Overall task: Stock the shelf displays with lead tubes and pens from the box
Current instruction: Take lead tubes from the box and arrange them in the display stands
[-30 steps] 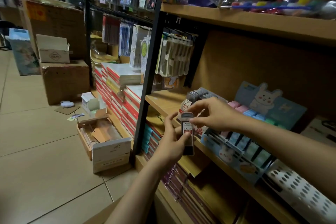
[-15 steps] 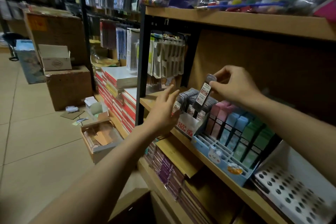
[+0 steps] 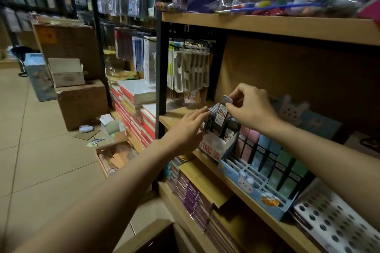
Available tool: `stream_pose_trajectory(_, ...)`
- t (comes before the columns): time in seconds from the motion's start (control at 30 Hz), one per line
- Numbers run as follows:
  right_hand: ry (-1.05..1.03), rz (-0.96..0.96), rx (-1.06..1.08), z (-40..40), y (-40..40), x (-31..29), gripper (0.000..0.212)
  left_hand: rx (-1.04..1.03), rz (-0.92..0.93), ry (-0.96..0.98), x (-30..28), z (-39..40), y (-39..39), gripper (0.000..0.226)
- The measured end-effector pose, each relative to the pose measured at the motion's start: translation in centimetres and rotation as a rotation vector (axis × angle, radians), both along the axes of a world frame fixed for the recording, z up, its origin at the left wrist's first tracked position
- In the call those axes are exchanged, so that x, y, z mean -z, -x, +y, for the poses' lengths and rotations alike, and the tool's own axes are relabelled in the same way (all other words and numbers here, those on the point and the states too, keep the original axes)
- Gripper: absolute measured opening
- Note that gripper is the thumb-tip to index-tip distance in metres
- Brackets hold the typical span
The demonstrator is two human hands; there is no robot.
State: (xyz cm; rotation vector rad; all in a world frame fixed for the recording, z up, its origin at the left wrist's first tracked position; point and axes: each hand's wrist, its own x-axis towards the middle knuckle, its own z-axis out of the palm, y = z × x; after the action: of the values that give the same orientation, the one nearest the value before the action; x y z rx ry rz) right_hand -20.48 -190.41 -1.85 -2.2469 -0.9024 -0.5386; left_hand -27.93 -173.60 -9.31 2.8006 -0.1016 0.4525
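A dark lead tube (image 3: 221, 115) with a white and red label stands upright in the small white display box (image 3: 213, 147) on the wooden shelf (image 3: 236, 183). My right hand (image 3: 249, 107) pinches its grey cap from above. Other lead tubes (image 3: 230, 131) fill the box around it. My left hand (image 3: 188, 127) reaches in from the left with straight fingers, the fingertips touching the tubes at the box's left side. On the floor at the left lies an open cardboard box (image 3: 114, 155).
A blue bunny display (image 3: 265, 189) with pastel tubes stands right of the white box, then a white perforated tray (image 3: 337, 222). Notebooks are stacked below the shelf and at the left. Cardboard cartons (image 3: 82, 102) sit on the tiled floor. A black upright post (image 3: 161, 80) borders the shelf.
My right hand took the tube from my left hand, lifted it to the shelf and lowered it into the white display box. My left hand moved to the box's left side.
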Motion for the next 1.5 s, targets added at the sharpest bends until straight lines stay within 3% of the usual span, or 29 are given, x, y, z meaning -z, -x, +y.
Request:
stream_pose_trajectory(0.2, 0.062, 0.003, 0.032, 0.9, -0.1, 1.2, 0.006, 0.016, -0.066, 0.078, 0.5, -0.2, 0.3, 0.081)
stream_pose_trajectory(0.43, 0.216, -0.060, 0.085, 0.8, 0.1, 2.1, 0.014, -0.065, 0.002, 0.575, 5.6, -1.5, 1.7, 0.094)
stream_pose_trajectory(0.63, 0.348, -0.119, 0.127, 0.7, 0.1, 3.4, 0.011, -0.064, 0.024, 0.735, 7.3, -2.9, 1.8, 0.088)
stream_pose_trajectory(0.73, 0.439, -0.131, 0.147, 0.7, 0.4, 3.4, 0.021, -0.078, 0.033, 0.768, 7.2, -3.3, 1.8, 0.087)
stream_pose_trajectory(0.87, 0.306, -0.153, 0.113, -0.2, 1.9, 3.0, 0.027, -0.091, 0.021, 0.736, 7.4, -4.1, 3.0, 0.080)
stream_pose_trajectory(0.97, 0.068, -0.087, -0.060, -1.3, 5.4, 4.0, 0.014, -0.103, -0.058, 0.785, 8.9, -4.4, 5.6, 0.067)
stream_pose_trajectory(1.07, 0.056, 0.023, -0.231, -1.9, 9.8, 8.4, 0.012, -0.178, -0.156, 0.910, 12.5, -4.6, 9.9, 0.040)
stream_pose_trajectory(1.17, 0.226, 0.182, -0.375, -1.9, 13.8, 15.5, 0.009, -0.428, -0.163, 1.057, 18.3, -5.5, 15.4, 0.028)
stream_pose_trajectory(1.3, 0.577, 0.459, -0.478, -2.6, 18.4, 27.3, 0.025, -0.894, 0.117, 1.187, 28.4, -7.8, 22.4, 0.033)
stream_pose_trajectory(1.5, 0.967, 0.830, -0.467, -5.5, 21.5, 41.1, 0.058, -1.245, 0.493, 1.226, 38.7, -12.4, 29.2, 0.038)
